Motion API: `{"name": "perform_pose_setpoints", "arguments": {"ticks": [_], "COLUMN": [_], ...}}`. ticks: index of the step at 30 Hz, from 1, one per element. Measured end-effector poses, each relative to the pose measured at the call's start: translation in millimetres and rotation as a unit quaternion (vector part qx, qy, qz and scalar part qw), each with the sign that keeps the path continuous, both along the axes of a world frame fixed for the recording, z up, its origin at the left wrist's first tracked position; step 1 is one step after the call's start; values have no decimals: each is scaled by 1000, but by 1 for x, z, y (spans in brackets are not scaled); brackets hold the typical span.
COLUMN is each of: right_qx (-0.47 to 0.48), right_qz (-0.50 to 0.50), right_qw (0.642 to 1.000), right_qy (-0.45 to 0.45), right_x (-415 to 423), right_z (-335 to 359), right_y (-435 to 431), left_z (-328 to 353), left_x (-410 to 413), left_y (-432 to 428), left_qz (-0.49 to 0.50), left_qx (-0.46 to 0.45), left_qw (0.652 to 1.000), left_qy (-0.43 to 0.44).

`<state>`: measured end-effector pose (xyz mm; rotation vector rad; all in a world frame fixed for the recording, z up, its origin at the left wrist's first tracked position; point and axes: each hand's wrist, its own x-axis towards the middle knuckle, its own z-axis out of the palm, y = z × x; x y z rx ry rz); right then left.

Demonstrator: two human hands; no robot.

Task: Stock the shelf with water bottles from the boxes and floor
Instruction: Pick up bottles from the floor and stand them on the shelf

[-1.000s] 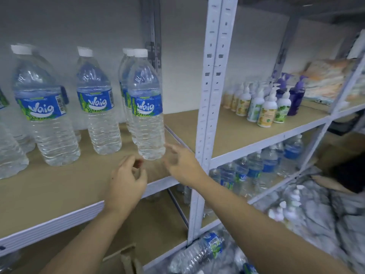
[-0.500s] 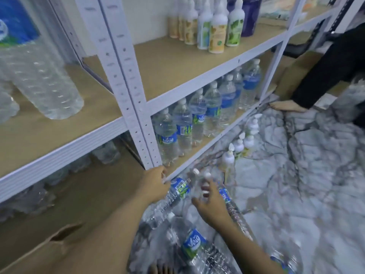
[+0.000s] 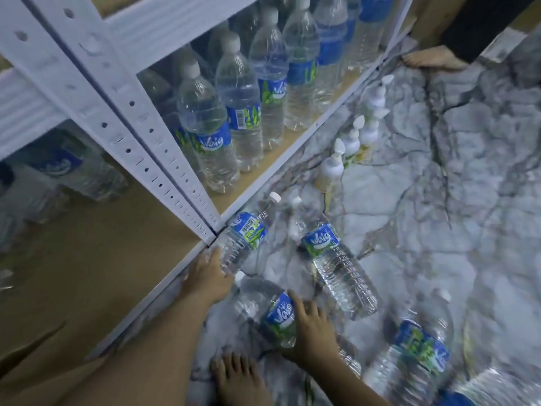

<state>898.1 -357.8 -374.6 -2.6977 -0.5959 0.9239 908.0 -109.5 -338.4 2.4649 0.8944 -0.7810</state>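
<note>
Two hands are down at floor level among loose water bottles. Left hand (image 3: 209, 275) sits at the base of one lying bottle (image 3: 244, 240), fingers spread partly open and curled around its bottom end; contact is clear, but whether the grip is closed cannot be told, since the far fingers are hidden behind the plastic. That bottle lies tilted, white cap pointing up and away, right beside the foot of the white upright (image 3: 123, 124) of the shelf (image 3: 281, 168). Right hand (image 3: 311, 328) lies palm-down over a second bottle (image 3: 270, 310), fingers spread and draped across its blue label; the hand looks open, resting on the bottle more than clenching it. A third bottle (image 3: 336, 259) lies untouched between and beyond the hands, cap toward the shelf. More bottles, blurred, lie at lower right (image 3: 415, 353). Floor (image 3: 439, 186) is grey marble-patterned. Lowest shelf board holds a row of upright bottles (image 3: 243, 106) with blue labels. Several white pump bottles (image 3: 332, 168) stand on the floor just in front of the shelf edge. A bare foot (image 3: 238, 379) shows at the bottom, near the right hand. Another person's foot (image 3: 433, 58) rests on the floor at upper right.
</note>
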Motion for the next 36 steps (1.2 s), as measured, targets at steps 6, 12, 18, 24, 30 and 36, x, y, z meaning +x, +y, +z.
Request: {"name": "perform_pose_setpoints", "arguments": {"ticks": [6,12,18,24,30,36], "right_qx": [27,50,21,-5,3,-14], "right_qz": [-65,-167,-289,-299,-332,-321], "right_qw": [997,979,954,952,941,946], "right_qy": [-15,-101,-70,-67,-60,-40], "right_x": [4,-14,-2,-1,22,32], "right_z": [-11,-20,-11,-11,-4,-4], "right_y": [-3,3,7,14,26,41], "left_z": [-14,-7,-7,6,5,3], "left_x": [-6,-3,-22,-48,-35,-23], "left_y": [1,-5,-17,-37,-37,-31], "left_qz": [-2,-38,15,-23,198,238], "left_qx": [65,91,4,-4,-98,-126], "left_qw": [998,994,995,996,975,963], "left_qy": [22,51,103,89,-1,15]}}
